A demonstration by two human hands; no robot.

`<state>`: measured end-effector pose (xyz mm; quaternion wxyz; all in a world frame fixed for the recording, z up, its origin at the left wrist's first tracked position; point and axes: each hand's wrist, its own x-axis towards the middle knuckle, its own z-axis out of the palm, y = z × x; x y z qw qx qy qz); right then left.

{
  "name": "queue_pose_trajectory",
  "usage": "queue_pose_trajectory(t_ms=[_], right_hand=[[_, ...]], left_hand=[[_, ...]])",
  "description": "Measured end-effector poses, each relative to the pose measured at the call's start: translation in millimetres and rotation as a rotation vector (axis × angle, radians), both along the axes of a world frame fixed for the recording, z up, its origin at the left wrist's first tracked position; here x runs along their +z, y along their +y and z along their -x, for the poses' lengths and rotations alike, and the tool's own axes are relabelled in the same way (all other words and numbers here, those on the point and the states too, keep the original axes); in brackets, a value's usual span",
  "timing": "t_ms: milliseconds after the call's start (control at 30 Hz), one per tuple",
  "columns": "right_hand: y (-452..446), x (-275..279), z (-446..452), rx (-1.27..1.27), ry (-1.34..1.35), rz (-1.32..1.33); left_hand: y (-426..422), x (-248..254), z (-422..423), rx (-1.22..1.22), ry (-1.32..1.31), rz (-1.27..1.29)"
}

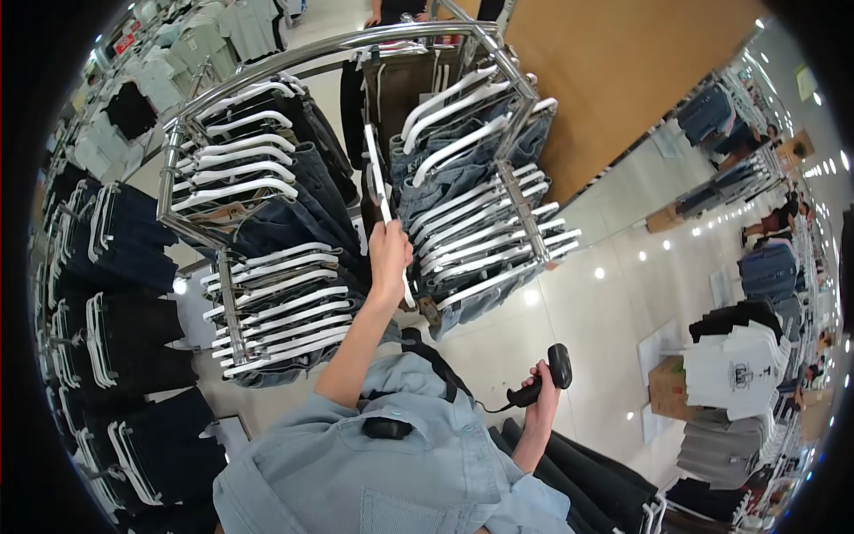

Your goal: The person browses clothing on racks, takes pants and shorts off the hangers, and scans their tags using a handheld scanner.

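Fingers of the left hand (390, 258) pinch a white plastic hanger (377, 169) beside blue denim jeans (411, 199), center; right hand (537, 393) curls around a black pistol-shaped scanner (558, 367).

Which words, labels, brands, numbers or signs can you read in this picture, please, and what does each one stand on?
None can be read with certainty.
Red sign among the pale garments: too small and blurred.
Dark print on the white T-shirt: too small.
Small mark on the grey shirt: too small.
Handheld scanner in the right hand: no lettering visible.
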<state>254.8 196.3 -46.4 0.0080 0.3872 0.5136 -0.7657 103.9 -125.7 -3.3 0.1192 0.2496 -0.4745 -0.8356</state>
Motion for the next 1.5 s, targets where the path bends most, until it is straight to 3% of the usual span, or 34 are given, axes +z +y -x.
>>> queue_pose_trajectory(t_ms=[267,367,467,700,867,967,1500], right_hand=[[-4.3,1.2,-45.3,-0.050,-0.014,-0.010],[-7.7,2.7,-50.9,-0.030,-0.048,-0.014],[-7.5,7.4,-49.1,0.020,-0.041,-0.032],[-2.5,16.2,-52.7,-0.066,-0.038,-0.096],[7.1,25.0,-76.0,-0.114,-0.071,-0.211],[14.7,23.8,-90.5,-0.199,-0.091,-0.197],[71.8,30.4,-157.3,-0.547,-0.017,-0.173]], left_hand=[[57.5,-0.4,-73.3,0.018,-0.016,-0.173],[81.5,13.9,-99.8,-0.089,0.011,-0.136],[97.0,12.7,-123.9,-0.305,0.057,-0.026],[99.2,-0.3,-164.6,-0.966,-0.066,-0.321],[97.0,4.4,-155.0,-1.308,-0.167,-0.285],[108.6,-1.7,-146.9,-1.449,-0.157,-0.170],[201.6,23.8,-152.7,-1.963,-0.069,-0.166]])
